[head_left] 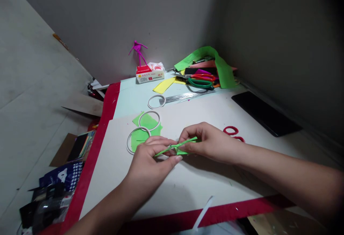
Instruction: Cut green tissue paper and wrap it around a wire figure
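Between my two hands, just above the white board, is a thin green piece (pixel 185 143) with several narrow arms, looking like twisted crepe paper. My left hand (pixel 153 152) has its fingers closed around the left end, thumb below. The thumb and fingertips of my right hand (pixel 211 140) pinch the right part. Parts of the green piece are hidden behind the fingers. Left of my left hand lie green paper squares (pixel 150 121), with white rings (pixel 128 143) resting on them. Red-handled scissors (pixel 230 130) lie partly hidden behind my right forearm.
A magenta figure (pixel 137 47) stands on a small box (pixel 150 74) at the back. Thin wires (pixel 185 97), green-handled scissors (pixel 200 83), yellow paper (pixel 164 84) and a green strip (pixel 225 72) lie further right. A black phone (pixel 264 113) lies by the grey wall.
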Demonstrator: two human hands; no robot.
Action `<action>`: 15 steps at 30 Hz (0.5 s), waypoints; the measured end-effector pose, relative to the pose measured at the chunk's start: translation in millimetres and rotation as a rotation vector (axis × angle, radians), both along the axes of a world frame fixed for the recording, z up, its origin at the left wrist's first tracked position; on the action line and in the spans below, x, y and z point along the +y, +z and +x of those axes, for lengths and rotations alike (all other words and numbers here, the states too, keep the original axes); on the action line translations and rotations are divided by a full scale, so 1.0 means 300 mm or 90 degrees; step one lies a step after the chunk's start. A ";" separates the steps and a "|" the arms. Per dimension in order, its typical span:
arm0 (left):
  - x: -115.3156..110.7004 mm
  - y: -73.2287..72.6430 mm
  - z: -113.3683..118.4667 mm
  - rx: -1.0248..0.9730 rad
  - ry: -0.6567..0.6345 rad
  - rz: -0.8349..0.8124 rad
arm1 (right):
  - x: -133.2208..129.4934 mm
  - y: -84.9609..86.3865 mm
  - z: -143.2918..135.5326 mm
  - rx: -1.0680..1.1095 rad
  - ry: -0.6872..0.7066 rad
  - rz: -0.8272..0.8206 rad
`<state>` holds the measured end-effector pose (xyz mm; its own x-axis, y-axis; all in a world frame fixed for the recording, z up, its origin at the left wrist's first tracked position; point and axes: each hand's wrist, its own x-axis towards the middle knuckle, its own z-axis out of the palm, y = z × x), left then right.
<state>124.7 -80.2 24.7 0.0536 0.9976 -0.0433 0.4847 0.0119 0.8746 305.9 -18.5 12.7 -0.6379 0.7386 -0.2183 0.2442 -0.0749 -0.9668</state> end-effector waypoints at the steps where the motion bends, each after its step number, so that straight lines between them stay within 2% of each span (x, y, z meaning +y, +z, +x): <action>1: 0.001 -0.002 -0.001 0.028 -0.007 0.027 | 0.000 -0.002 0.001 -0.002 0.001 -0.009; 8: -0.004 -0.022 -0.011 0.163 0.008 0.206 | 0.002 -0.003 -0.002 0.049 0.029 -0.156; 15: -0.034 -0.013 -0.015 0.260 -0.044 0.341 | 0.007 -0.003 0.003 0.088 0.076 -0.234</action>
